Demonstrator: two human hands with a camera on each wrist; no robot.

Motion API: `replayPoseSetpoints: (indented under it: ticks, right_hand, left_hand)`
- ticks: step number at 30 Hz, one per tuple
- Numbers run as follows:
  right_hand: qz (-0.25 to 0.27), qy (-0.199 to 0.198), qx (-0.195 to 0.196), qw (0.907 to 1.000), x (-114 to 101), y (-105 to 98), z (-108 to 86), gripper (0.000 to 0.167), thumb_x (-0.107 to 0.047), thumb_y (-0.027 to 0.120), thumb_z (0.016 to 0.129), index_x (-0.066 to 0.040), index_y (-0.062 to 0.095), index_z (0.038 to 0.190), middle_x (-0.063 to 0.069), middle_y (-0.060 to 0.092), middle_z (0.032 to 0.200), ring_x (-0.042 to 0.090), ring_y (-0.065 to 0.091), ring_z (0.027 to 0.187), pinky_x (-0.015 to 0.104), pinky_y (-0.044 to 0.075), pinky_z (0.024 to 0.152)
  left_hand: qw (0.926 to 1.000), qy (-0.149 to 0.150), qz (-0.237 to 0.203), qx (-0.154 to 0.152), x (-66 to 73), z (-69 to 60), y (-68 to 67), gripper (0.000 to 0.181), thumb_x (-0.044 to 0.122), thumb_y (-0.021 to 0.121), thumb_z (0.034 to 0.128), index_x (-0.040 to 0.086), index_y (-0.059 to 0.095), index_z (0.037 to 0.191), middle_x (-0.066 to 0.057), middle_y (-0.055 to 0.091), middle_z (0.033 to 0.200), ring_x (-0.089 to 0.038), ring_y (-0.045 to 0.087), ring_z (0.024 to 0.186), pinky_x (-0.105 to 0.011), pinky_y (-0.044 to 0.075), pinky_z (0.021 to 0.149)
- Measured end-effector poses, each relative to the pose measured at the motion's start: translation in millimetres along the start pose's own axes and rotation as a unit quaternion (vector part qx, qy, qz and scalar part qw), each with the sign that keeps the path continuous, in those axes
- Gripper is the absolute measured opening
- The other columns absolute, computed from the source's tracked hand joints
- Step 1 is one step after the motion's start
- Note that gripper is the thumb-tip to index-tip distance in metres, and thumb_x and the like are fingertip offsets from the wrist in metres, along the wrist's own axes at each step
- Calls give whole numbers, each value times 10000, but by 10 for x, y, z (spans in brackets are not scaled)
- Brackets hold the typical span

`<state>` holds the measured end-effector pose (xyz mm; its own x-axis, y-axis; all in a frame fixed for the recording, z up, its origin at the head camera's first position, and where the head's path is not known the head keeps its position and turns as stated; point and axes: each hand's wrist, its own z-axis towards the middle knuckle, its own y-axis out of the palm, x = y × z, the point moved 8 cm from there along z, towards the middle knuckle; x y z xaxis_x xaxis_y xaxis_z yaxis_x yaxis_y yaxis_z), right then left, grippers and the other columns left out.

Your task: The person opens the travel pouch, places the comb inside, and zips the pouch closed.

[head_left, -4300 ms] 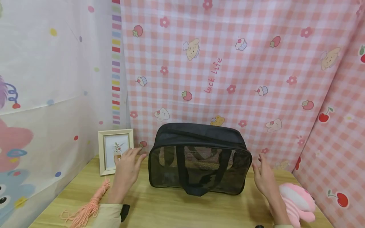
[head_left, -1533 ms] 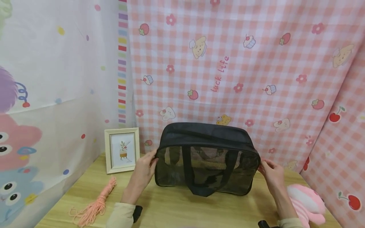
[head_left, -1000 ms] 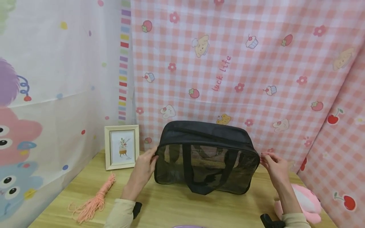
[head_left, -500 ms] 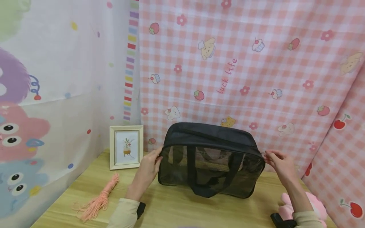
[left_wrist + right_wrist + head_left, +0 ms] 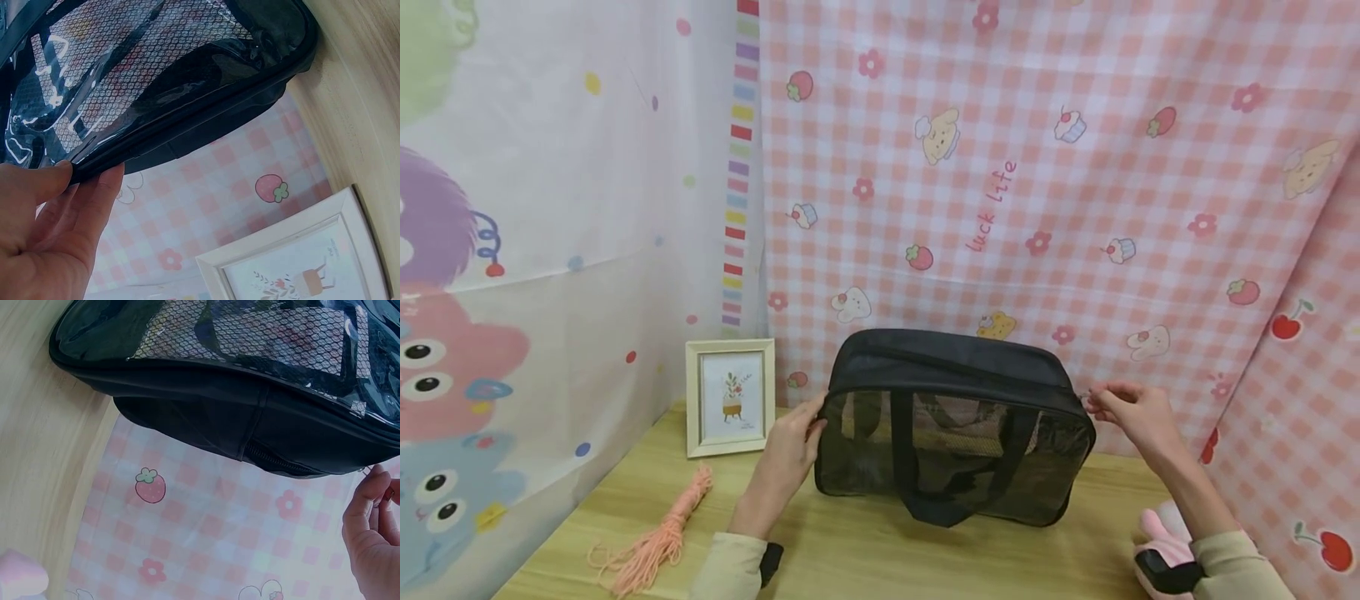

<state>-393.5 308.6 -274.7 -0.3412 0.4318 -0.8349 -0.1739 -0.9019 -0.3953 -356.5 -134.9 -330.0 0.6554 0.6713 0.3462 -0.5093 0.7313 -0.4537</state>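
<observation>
A black bag [image 5: 865,475] with see-through panels, a mesh pocket and hanging strap handles [image 5: 940,510] stands on the wooden table. My left hand [image 5: 781,458] pinches its upper left edge; in the left wrist view the thumb [image 5: 53,178] lies on the front rim with the fingers behind. At the upper right corner, my right hand [image 5: 1142,421] pinches a small zipper pull [image 5: 365,469] between thumb and bent fingers. A stretch of black zipper [image 5: 281,461] shows along the bag's side in the right wrist view.
A cream picture frame [image 5: 730,445] stands at the back left. In front of it lies a bundle of peach cord [image 5: 662,533]. A pink plush toy [image 5: 1165,533] sits at the right, partly behind the right wrist strap. A pink checked cloth [image 5: 925,208] hangs behind the bag.
Both hands have come in from beside the bag to its upper corners. The right hand has since drawn slightly outward and up with the zipper pull; the left keeps its hold. The view shifted.
</observation>
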Motion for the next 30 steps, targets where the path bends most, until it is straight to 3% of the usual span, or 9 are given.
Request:
replayPoseSetpoints:
  ticks: [4,15,24,30]
  right_hand:
    - [-84,30,-172,9998,-4,45,0,387,-134,534,975,214,523,1143,39,691,869,54,660,746,231,559,695]
    - [-1138,-417,-578,9909,-227,19,79,373,-161,523,986,192,585,1091,153,689,839,67,654,700,217,552,638]
    - [-1600,-207,-806,9836,-286,15,75,445,-279,535,982,138,615,1115,150,696,864,99,659,723,252,544,621]
    - [-1805,-270,-862,9794,-374,31,131,451,-307,537,978,116,638,1096,151,700,850,104,651,698,268,518,546]
  left_hand:
    - [10000,13,-4,10,-9,-45,-17,417,-120,659,825,-38,605,1230,-193,658,1037,-293,665,846,-321,567,669]
    - [9999,-47,-104,-7,-29,-27,-4,422,-110,655,833,-17,606,1242,-175,667,999,-272,668,817,-305,565,646]
    - [9998,-70,-210,27,-21,-33,-11,412,-113,662,825,-25,620,1225,-182,671,995,-283,670,834,-306,566,662]
    - [9997,-164,-154,31,-8,-23,-17,395,-113,657,829,-27,626,1213,-180,671,975,-290,667,823,-324,564,658]
